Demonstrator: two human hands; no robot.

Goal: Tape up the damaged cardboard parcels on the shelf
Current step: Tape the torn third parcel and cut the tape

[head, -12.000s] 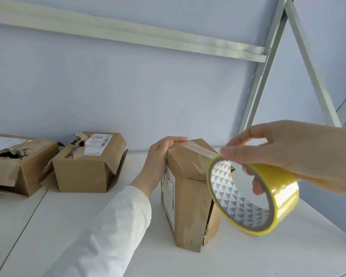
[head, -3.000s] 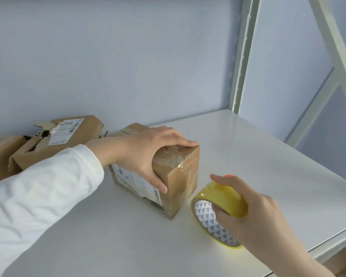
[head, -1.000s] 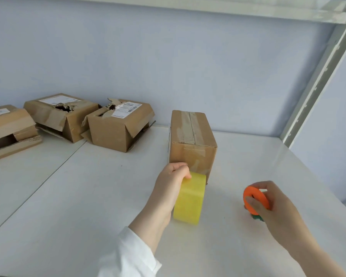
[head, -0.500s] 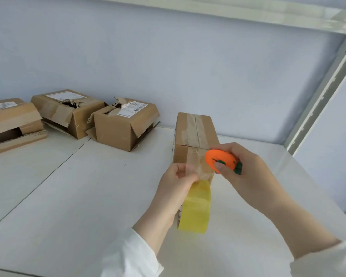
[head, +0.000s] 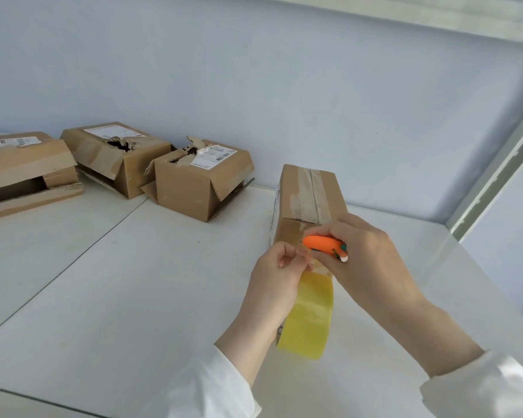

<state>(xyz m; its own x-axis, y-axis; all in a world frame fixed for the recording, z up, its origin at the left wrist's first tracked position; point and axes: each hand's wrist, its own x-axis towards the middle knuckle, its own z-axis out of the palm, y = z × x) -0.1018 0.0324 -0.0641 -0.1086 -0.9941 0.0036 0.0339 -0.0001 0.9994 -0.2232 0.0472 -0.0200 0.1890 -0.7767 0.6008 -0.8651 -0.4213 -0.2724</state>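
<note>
The left hand [head: 280, 267] pinches a clear strip of tape between curled fingers, and the glossy yellow tape roll [head: 308, 315] hangs edge-on below it. The right hand [head: 363, 254] grips a small, rounded orange cutter [head: 323, 244] with a green tip, held at the strip just in front of the taped parcel [head: 308, 194]. This long brown cardboard box lies on the smooth white shelf [head: 133, 282] near the back wall, with shiny tape bands along its top. To its left sit three torn parcels [head: 200, 182] with ragged holes and loose flaps.
</note>
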